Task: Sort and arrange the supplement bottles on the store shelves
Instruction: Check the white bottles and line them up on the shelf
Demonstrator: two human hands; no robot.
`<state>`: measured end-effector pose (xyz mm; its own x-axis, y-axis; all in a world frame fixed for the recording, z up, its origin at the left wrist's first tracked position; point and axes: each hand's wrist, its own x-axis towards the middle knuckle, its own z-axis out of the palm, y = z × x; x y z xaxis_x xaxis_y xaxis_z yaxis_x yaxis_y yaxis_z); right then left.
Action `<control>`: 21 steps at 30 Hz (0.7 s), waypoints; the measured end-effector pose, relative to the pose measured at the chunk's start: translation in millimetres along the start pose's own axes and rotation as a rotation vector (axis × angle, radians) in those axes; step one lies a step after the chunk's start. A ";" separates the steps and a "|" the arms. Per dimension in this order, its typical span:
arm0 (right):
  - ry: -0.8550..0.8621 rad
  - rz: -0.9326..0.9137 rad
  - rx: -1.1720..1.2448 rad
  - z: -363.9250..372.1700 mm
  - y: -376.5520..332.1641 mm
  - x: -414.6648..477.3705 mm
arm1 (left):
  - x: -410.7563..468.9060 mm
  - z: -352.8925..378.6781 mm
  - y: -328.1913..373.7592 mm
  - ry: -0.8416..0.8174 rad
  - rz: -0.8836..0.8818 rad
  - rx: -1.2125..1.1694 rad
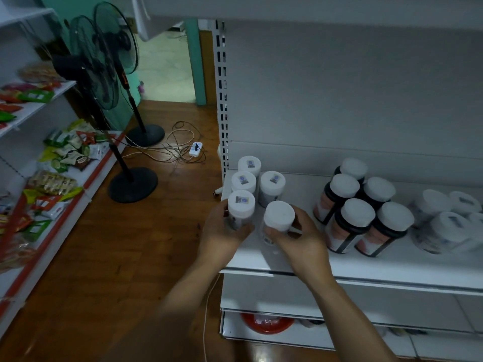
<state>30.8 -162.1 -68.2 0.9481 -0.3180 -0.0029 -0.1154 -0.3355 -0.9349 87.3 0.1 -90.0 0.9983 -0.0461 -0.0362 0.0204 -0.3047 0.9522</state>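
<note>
Well, reading from the left: the left hand (222,231) has its fingers curled round the front white bottle (241,207) at the left edge of the shelf (366,270), cap up, with three more white bottles (243,181) standing behind it toward 12 o'clock. Just at its 3 o'clock, the right hand (300,241) holds a second, plain-capped bottle (278,216), fingers and thumb clamped on the body below the cap. Its long axis is near vertical, leaning slightly, and I cannot tell whether its base touches the shelf. I judge the coming move is seating this one in the front row beside the left bottle. That gap lies right under the right hand, so that hand is nearer. Further toward 3 o'clock stand the dark bottles (355,215), apart, then blurred white jars (444,223).
</note>
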 end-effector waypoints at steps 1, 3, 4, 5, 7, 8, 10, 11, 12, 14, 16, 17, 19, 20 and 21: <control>-0.005 -0.012 -0.001 -3.1 -2.7 -3.6 | -5.0 -3.0 1.1 0.019 0.006 0.023; -0.018 -0.039 -0.002 -10.4 -11.8 -11.4 | -22.5 -12.9 5.0 0.100 0.053 0.101; -0.028 -0.054 0.000 -14.1 -17.2 -15.6 | -34.7 -18.1 8.5 0.117 0.099 0.111; -0.039 -0.070 0.003 -17.1 -22.0 -19.9 | -46.9 -22.2 12.2 0.104 0.145 0.103; -0.064 -0.122 0.004 -21.2 -31.5 -30.5 | -66.8 -26.7 22.1 0.004 0.192 0.085; -0.075 -0.160 0.004 -22.3 -36.1 -36.0 | -72.6 -26.9 26.8 -0.051 0.206 0.088; -0.085 -0.247 0.006 -23.6 -46.7 -47.0 | -76.3 -23.8 35.1 -0.140 0.241 0.097; -0.084 -0.295 0.002 -24.0 -52.5 -51.5 | -74.8 -21.6 38.7 -0.162 0.266 0.095; -0.081 -0.350 -0.010 -24.2 -58.6 -55.4 | -72.8 -19.3 42.3 -0.168 0.298 0.081; -0.067 -0.467 -0.053 -24.4 -68.7 -61.1 | -70.0 -16.5 48.1 -0.152 0.357 0.004; -0.055 -0.546 -0.085 -24.8 -73.1 -64.5 | -68.5 -15.7 50.9 -0.131 0.412 -0.086; -0.052 -0.570 -0.094 -25.5 -73.6 -65.7 | -68.5 -15.6 52.4 -0.125 0.434 -0.111; -0.050 -0.595 -0.101 -26.9 -73.6 -66.7 | -68.7 -15.5 55.7 -0.123 0.455 -0.136; -0.047 -0.601 -0.100 -27.6 -73.7 -66.9 | -68.9 -15.1 56.6 -0.125 0.457 -0.139; -0.045 -0.605 -0.096 -28.0 -73.6 -67.0 | -69.1 -14.3 56.7 -0.126 0.455 -0.132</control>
<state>-32.6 -140.9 10.8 0.8649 -0.0090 0.5018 0.4235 -0.5236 -0.7393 20.3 -0.4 -29.2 0.8933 -0.2638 0.3639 -0.4015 -0.1042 0.9099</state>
